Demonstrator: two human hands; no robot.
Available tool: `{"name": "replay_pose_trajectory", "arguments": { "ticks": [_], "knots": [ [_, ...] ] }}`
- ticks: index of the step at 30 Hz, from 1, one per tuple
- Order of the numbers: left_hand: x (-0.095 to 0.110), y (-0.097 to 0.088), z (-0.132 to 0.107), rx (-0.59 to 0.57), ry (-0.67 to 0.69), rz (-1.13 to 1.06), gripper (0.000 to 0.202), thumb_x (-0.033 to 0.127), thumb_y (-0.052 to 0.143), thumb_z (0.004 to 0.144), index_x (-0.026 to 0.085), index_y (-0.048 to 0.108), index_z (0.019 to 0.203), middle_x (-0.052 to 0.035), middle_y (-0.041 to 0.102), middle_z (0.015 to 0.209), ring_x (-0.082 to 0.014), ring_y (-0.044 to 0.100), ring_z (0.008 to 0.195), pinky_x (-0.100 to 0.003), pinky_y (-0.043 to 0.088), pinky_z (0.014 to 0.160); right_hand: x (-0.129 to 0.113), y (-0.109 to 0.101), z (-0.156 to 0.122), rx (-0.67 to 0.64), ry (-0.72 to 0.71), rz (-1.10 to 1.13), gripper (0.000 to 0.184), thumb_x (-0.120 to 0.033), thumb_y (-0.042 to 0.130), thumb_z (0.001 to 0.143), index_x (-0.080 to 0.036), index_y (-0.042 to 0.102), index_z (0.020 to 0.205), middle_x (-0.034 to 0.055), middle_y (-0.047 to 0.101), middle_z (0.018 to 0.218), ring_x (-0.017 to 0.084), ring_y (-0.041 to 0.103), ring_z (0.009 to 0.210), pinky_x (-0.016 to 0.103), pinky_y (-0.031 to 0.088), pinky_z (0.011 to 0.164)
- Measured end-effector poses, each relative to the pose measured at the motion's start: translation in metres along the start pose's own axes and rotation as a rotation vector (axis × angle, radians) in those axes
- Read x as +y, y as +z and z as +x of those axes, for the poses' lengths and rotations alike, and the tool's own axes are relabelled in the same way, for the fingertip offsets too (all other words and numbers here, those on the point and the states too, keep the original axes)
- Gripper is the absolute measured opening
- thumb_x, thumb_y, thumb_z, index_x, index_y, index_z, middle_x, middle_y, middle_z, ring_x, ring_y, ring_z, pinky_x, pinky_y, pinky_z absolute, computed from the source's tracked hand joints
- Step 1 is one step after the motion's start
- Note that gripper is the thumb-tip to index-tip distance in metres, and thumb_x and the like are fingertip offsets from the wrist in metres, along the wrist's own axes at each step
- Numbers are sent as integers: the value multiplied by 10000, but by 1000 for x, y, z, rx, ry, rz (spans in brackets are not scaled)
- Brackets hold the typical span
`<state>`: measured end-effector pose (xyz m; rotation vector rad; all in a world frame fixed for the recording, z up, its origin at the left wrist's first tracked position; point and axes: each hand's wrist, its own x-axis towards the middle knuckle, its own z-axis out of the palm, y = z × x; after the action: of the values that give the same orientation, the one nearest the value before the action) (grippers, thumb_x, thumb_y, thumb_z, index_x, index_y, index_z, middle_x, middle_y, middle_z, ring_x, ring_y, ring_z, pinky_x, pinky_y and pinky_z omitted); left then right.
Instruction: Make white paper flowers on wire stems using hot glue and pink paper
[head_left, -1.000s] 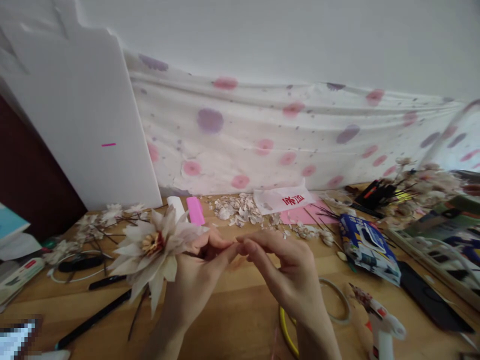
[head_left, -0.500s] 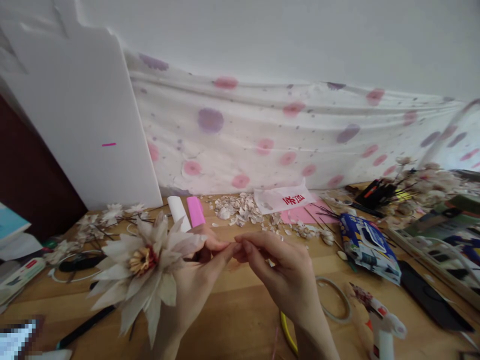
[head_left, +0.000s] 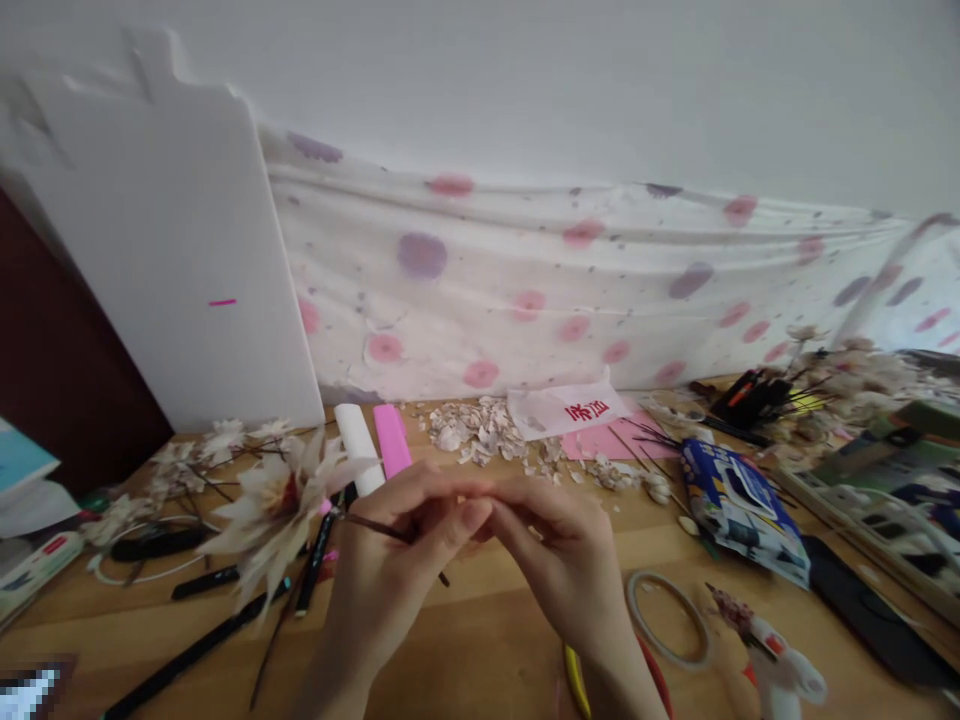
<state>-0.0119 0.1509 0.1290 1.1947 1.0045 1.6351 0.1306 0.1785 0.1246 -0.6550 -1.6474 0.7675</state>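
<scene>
My left hand is closed around the thin dark stem of a large artificial flower. The pale, pointed petals spread out left of that wrist, around a reddish-brown centre, and the stem runs in under my fingers. My right hand is also closed, its thumb and fingers pressed against the left fingertips. What the right fingers pinch is hidden between the two hands. Behind them lies a heap of pale loose petals or shell-like flakes.
A white roll and a pink roll lie behind my left hand. To the right are a tape ring, a glue gun, a blue wipes pack and a dark phone. Smaller flowers lie at left.
The large flower has turned and shifted slightly away, so its stem now shows across my left hand. Both hands have curled in closer together, their fingertips no longer stretched out in a line.
</scene>
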Motion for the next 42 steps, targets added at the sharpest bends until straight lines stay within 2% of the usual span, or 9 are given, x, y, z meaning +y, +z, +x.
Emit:
{"name": "replay_pose_trajectory", "arguments": {
  "ticks": [11,14,18,22,25,27,29,34,42],
  "knots": [
    [-5,-13,9,-37,-215,-325,526,522,945,600,156,578,510,102,332,545,-13,144,440,-164,115,398,-5,-3,-1,54,-141,-182,87,-140,815,832,-169,754,778,-21,766,649,70,711,557,76,520,579],
    [-1,-15,9,6,-188,-304,516,485,969,573,162,571,519,96,358,572,-26,194,465,-164,143,414,-7,-4,0,56,-156,-187,76,-153,819,834,-169,761,788,-25,767,653,62,704,556,71,514,579],
    [0,-13,6,-109,-107,-165,284,458,965,603,247,791,679,57,483,618,-55,349,532,-188,256,489,-7,-6,0,28,-170,-179,128,-230,807,862,-169,757,762,-22,754,635,60,675,528,80,503,536],
    [1,-11,3,-161,-72,-49,246,459,908,696,243,805,640,27,520,630,-88,422,584,-235,299,540,-3,-8,1,-16,-139,-180,142,-222,808,859,-179,747,739,-27,740,621,64,654,518,93,489,508],
    [2,-12,4,-100,-193,-89,286,438,907,688,223,742,596,68,450,571,-56,282,492,-231,207,477,-2,-11,0,-39,-72,-139,35,-199,785,877,-215,764,900,-39,751,690,68,676,584,100,515,558],
    [2,-12,5,-61,-224,-96,308,385,905,688,205,683,573,83,437,560,-48,222,472,-236,157,458,-4,-12,-1,-61,-31,-105,202,-187,723,923,-256,736,1113,-45,751,754,71,691,636,113,542,606],
    [0,-12,6,-22,-162,-45,329,314,891,695,194,621,550,81,434,560,-58,263,489,-237,170,465,-7,-12,-2,-79,-2,-82,239,-203,693,941,-266,712,1171,-43,750,780,72,699,654,121,555,624],
    [-9,-12,2,29,125,169,316,206,836,744,204,584,553,72,461,572,-78,375,516,-239,246,467,-12,-7,-4,-99,90,-36,22,-218,729,888,-203,745,884,-18,766,720,89,719,607,121,553,568],
    [-9,-16,4,-26,409,417,288,155,812,813,230,618,614,64,572,602,-110,522,556,-268,369,523,-7,-7,-4,-92,158,-45,146,-193,637,911,-178,748,818,11,762,671,122,730,594,155,556,546]
  ]
}}
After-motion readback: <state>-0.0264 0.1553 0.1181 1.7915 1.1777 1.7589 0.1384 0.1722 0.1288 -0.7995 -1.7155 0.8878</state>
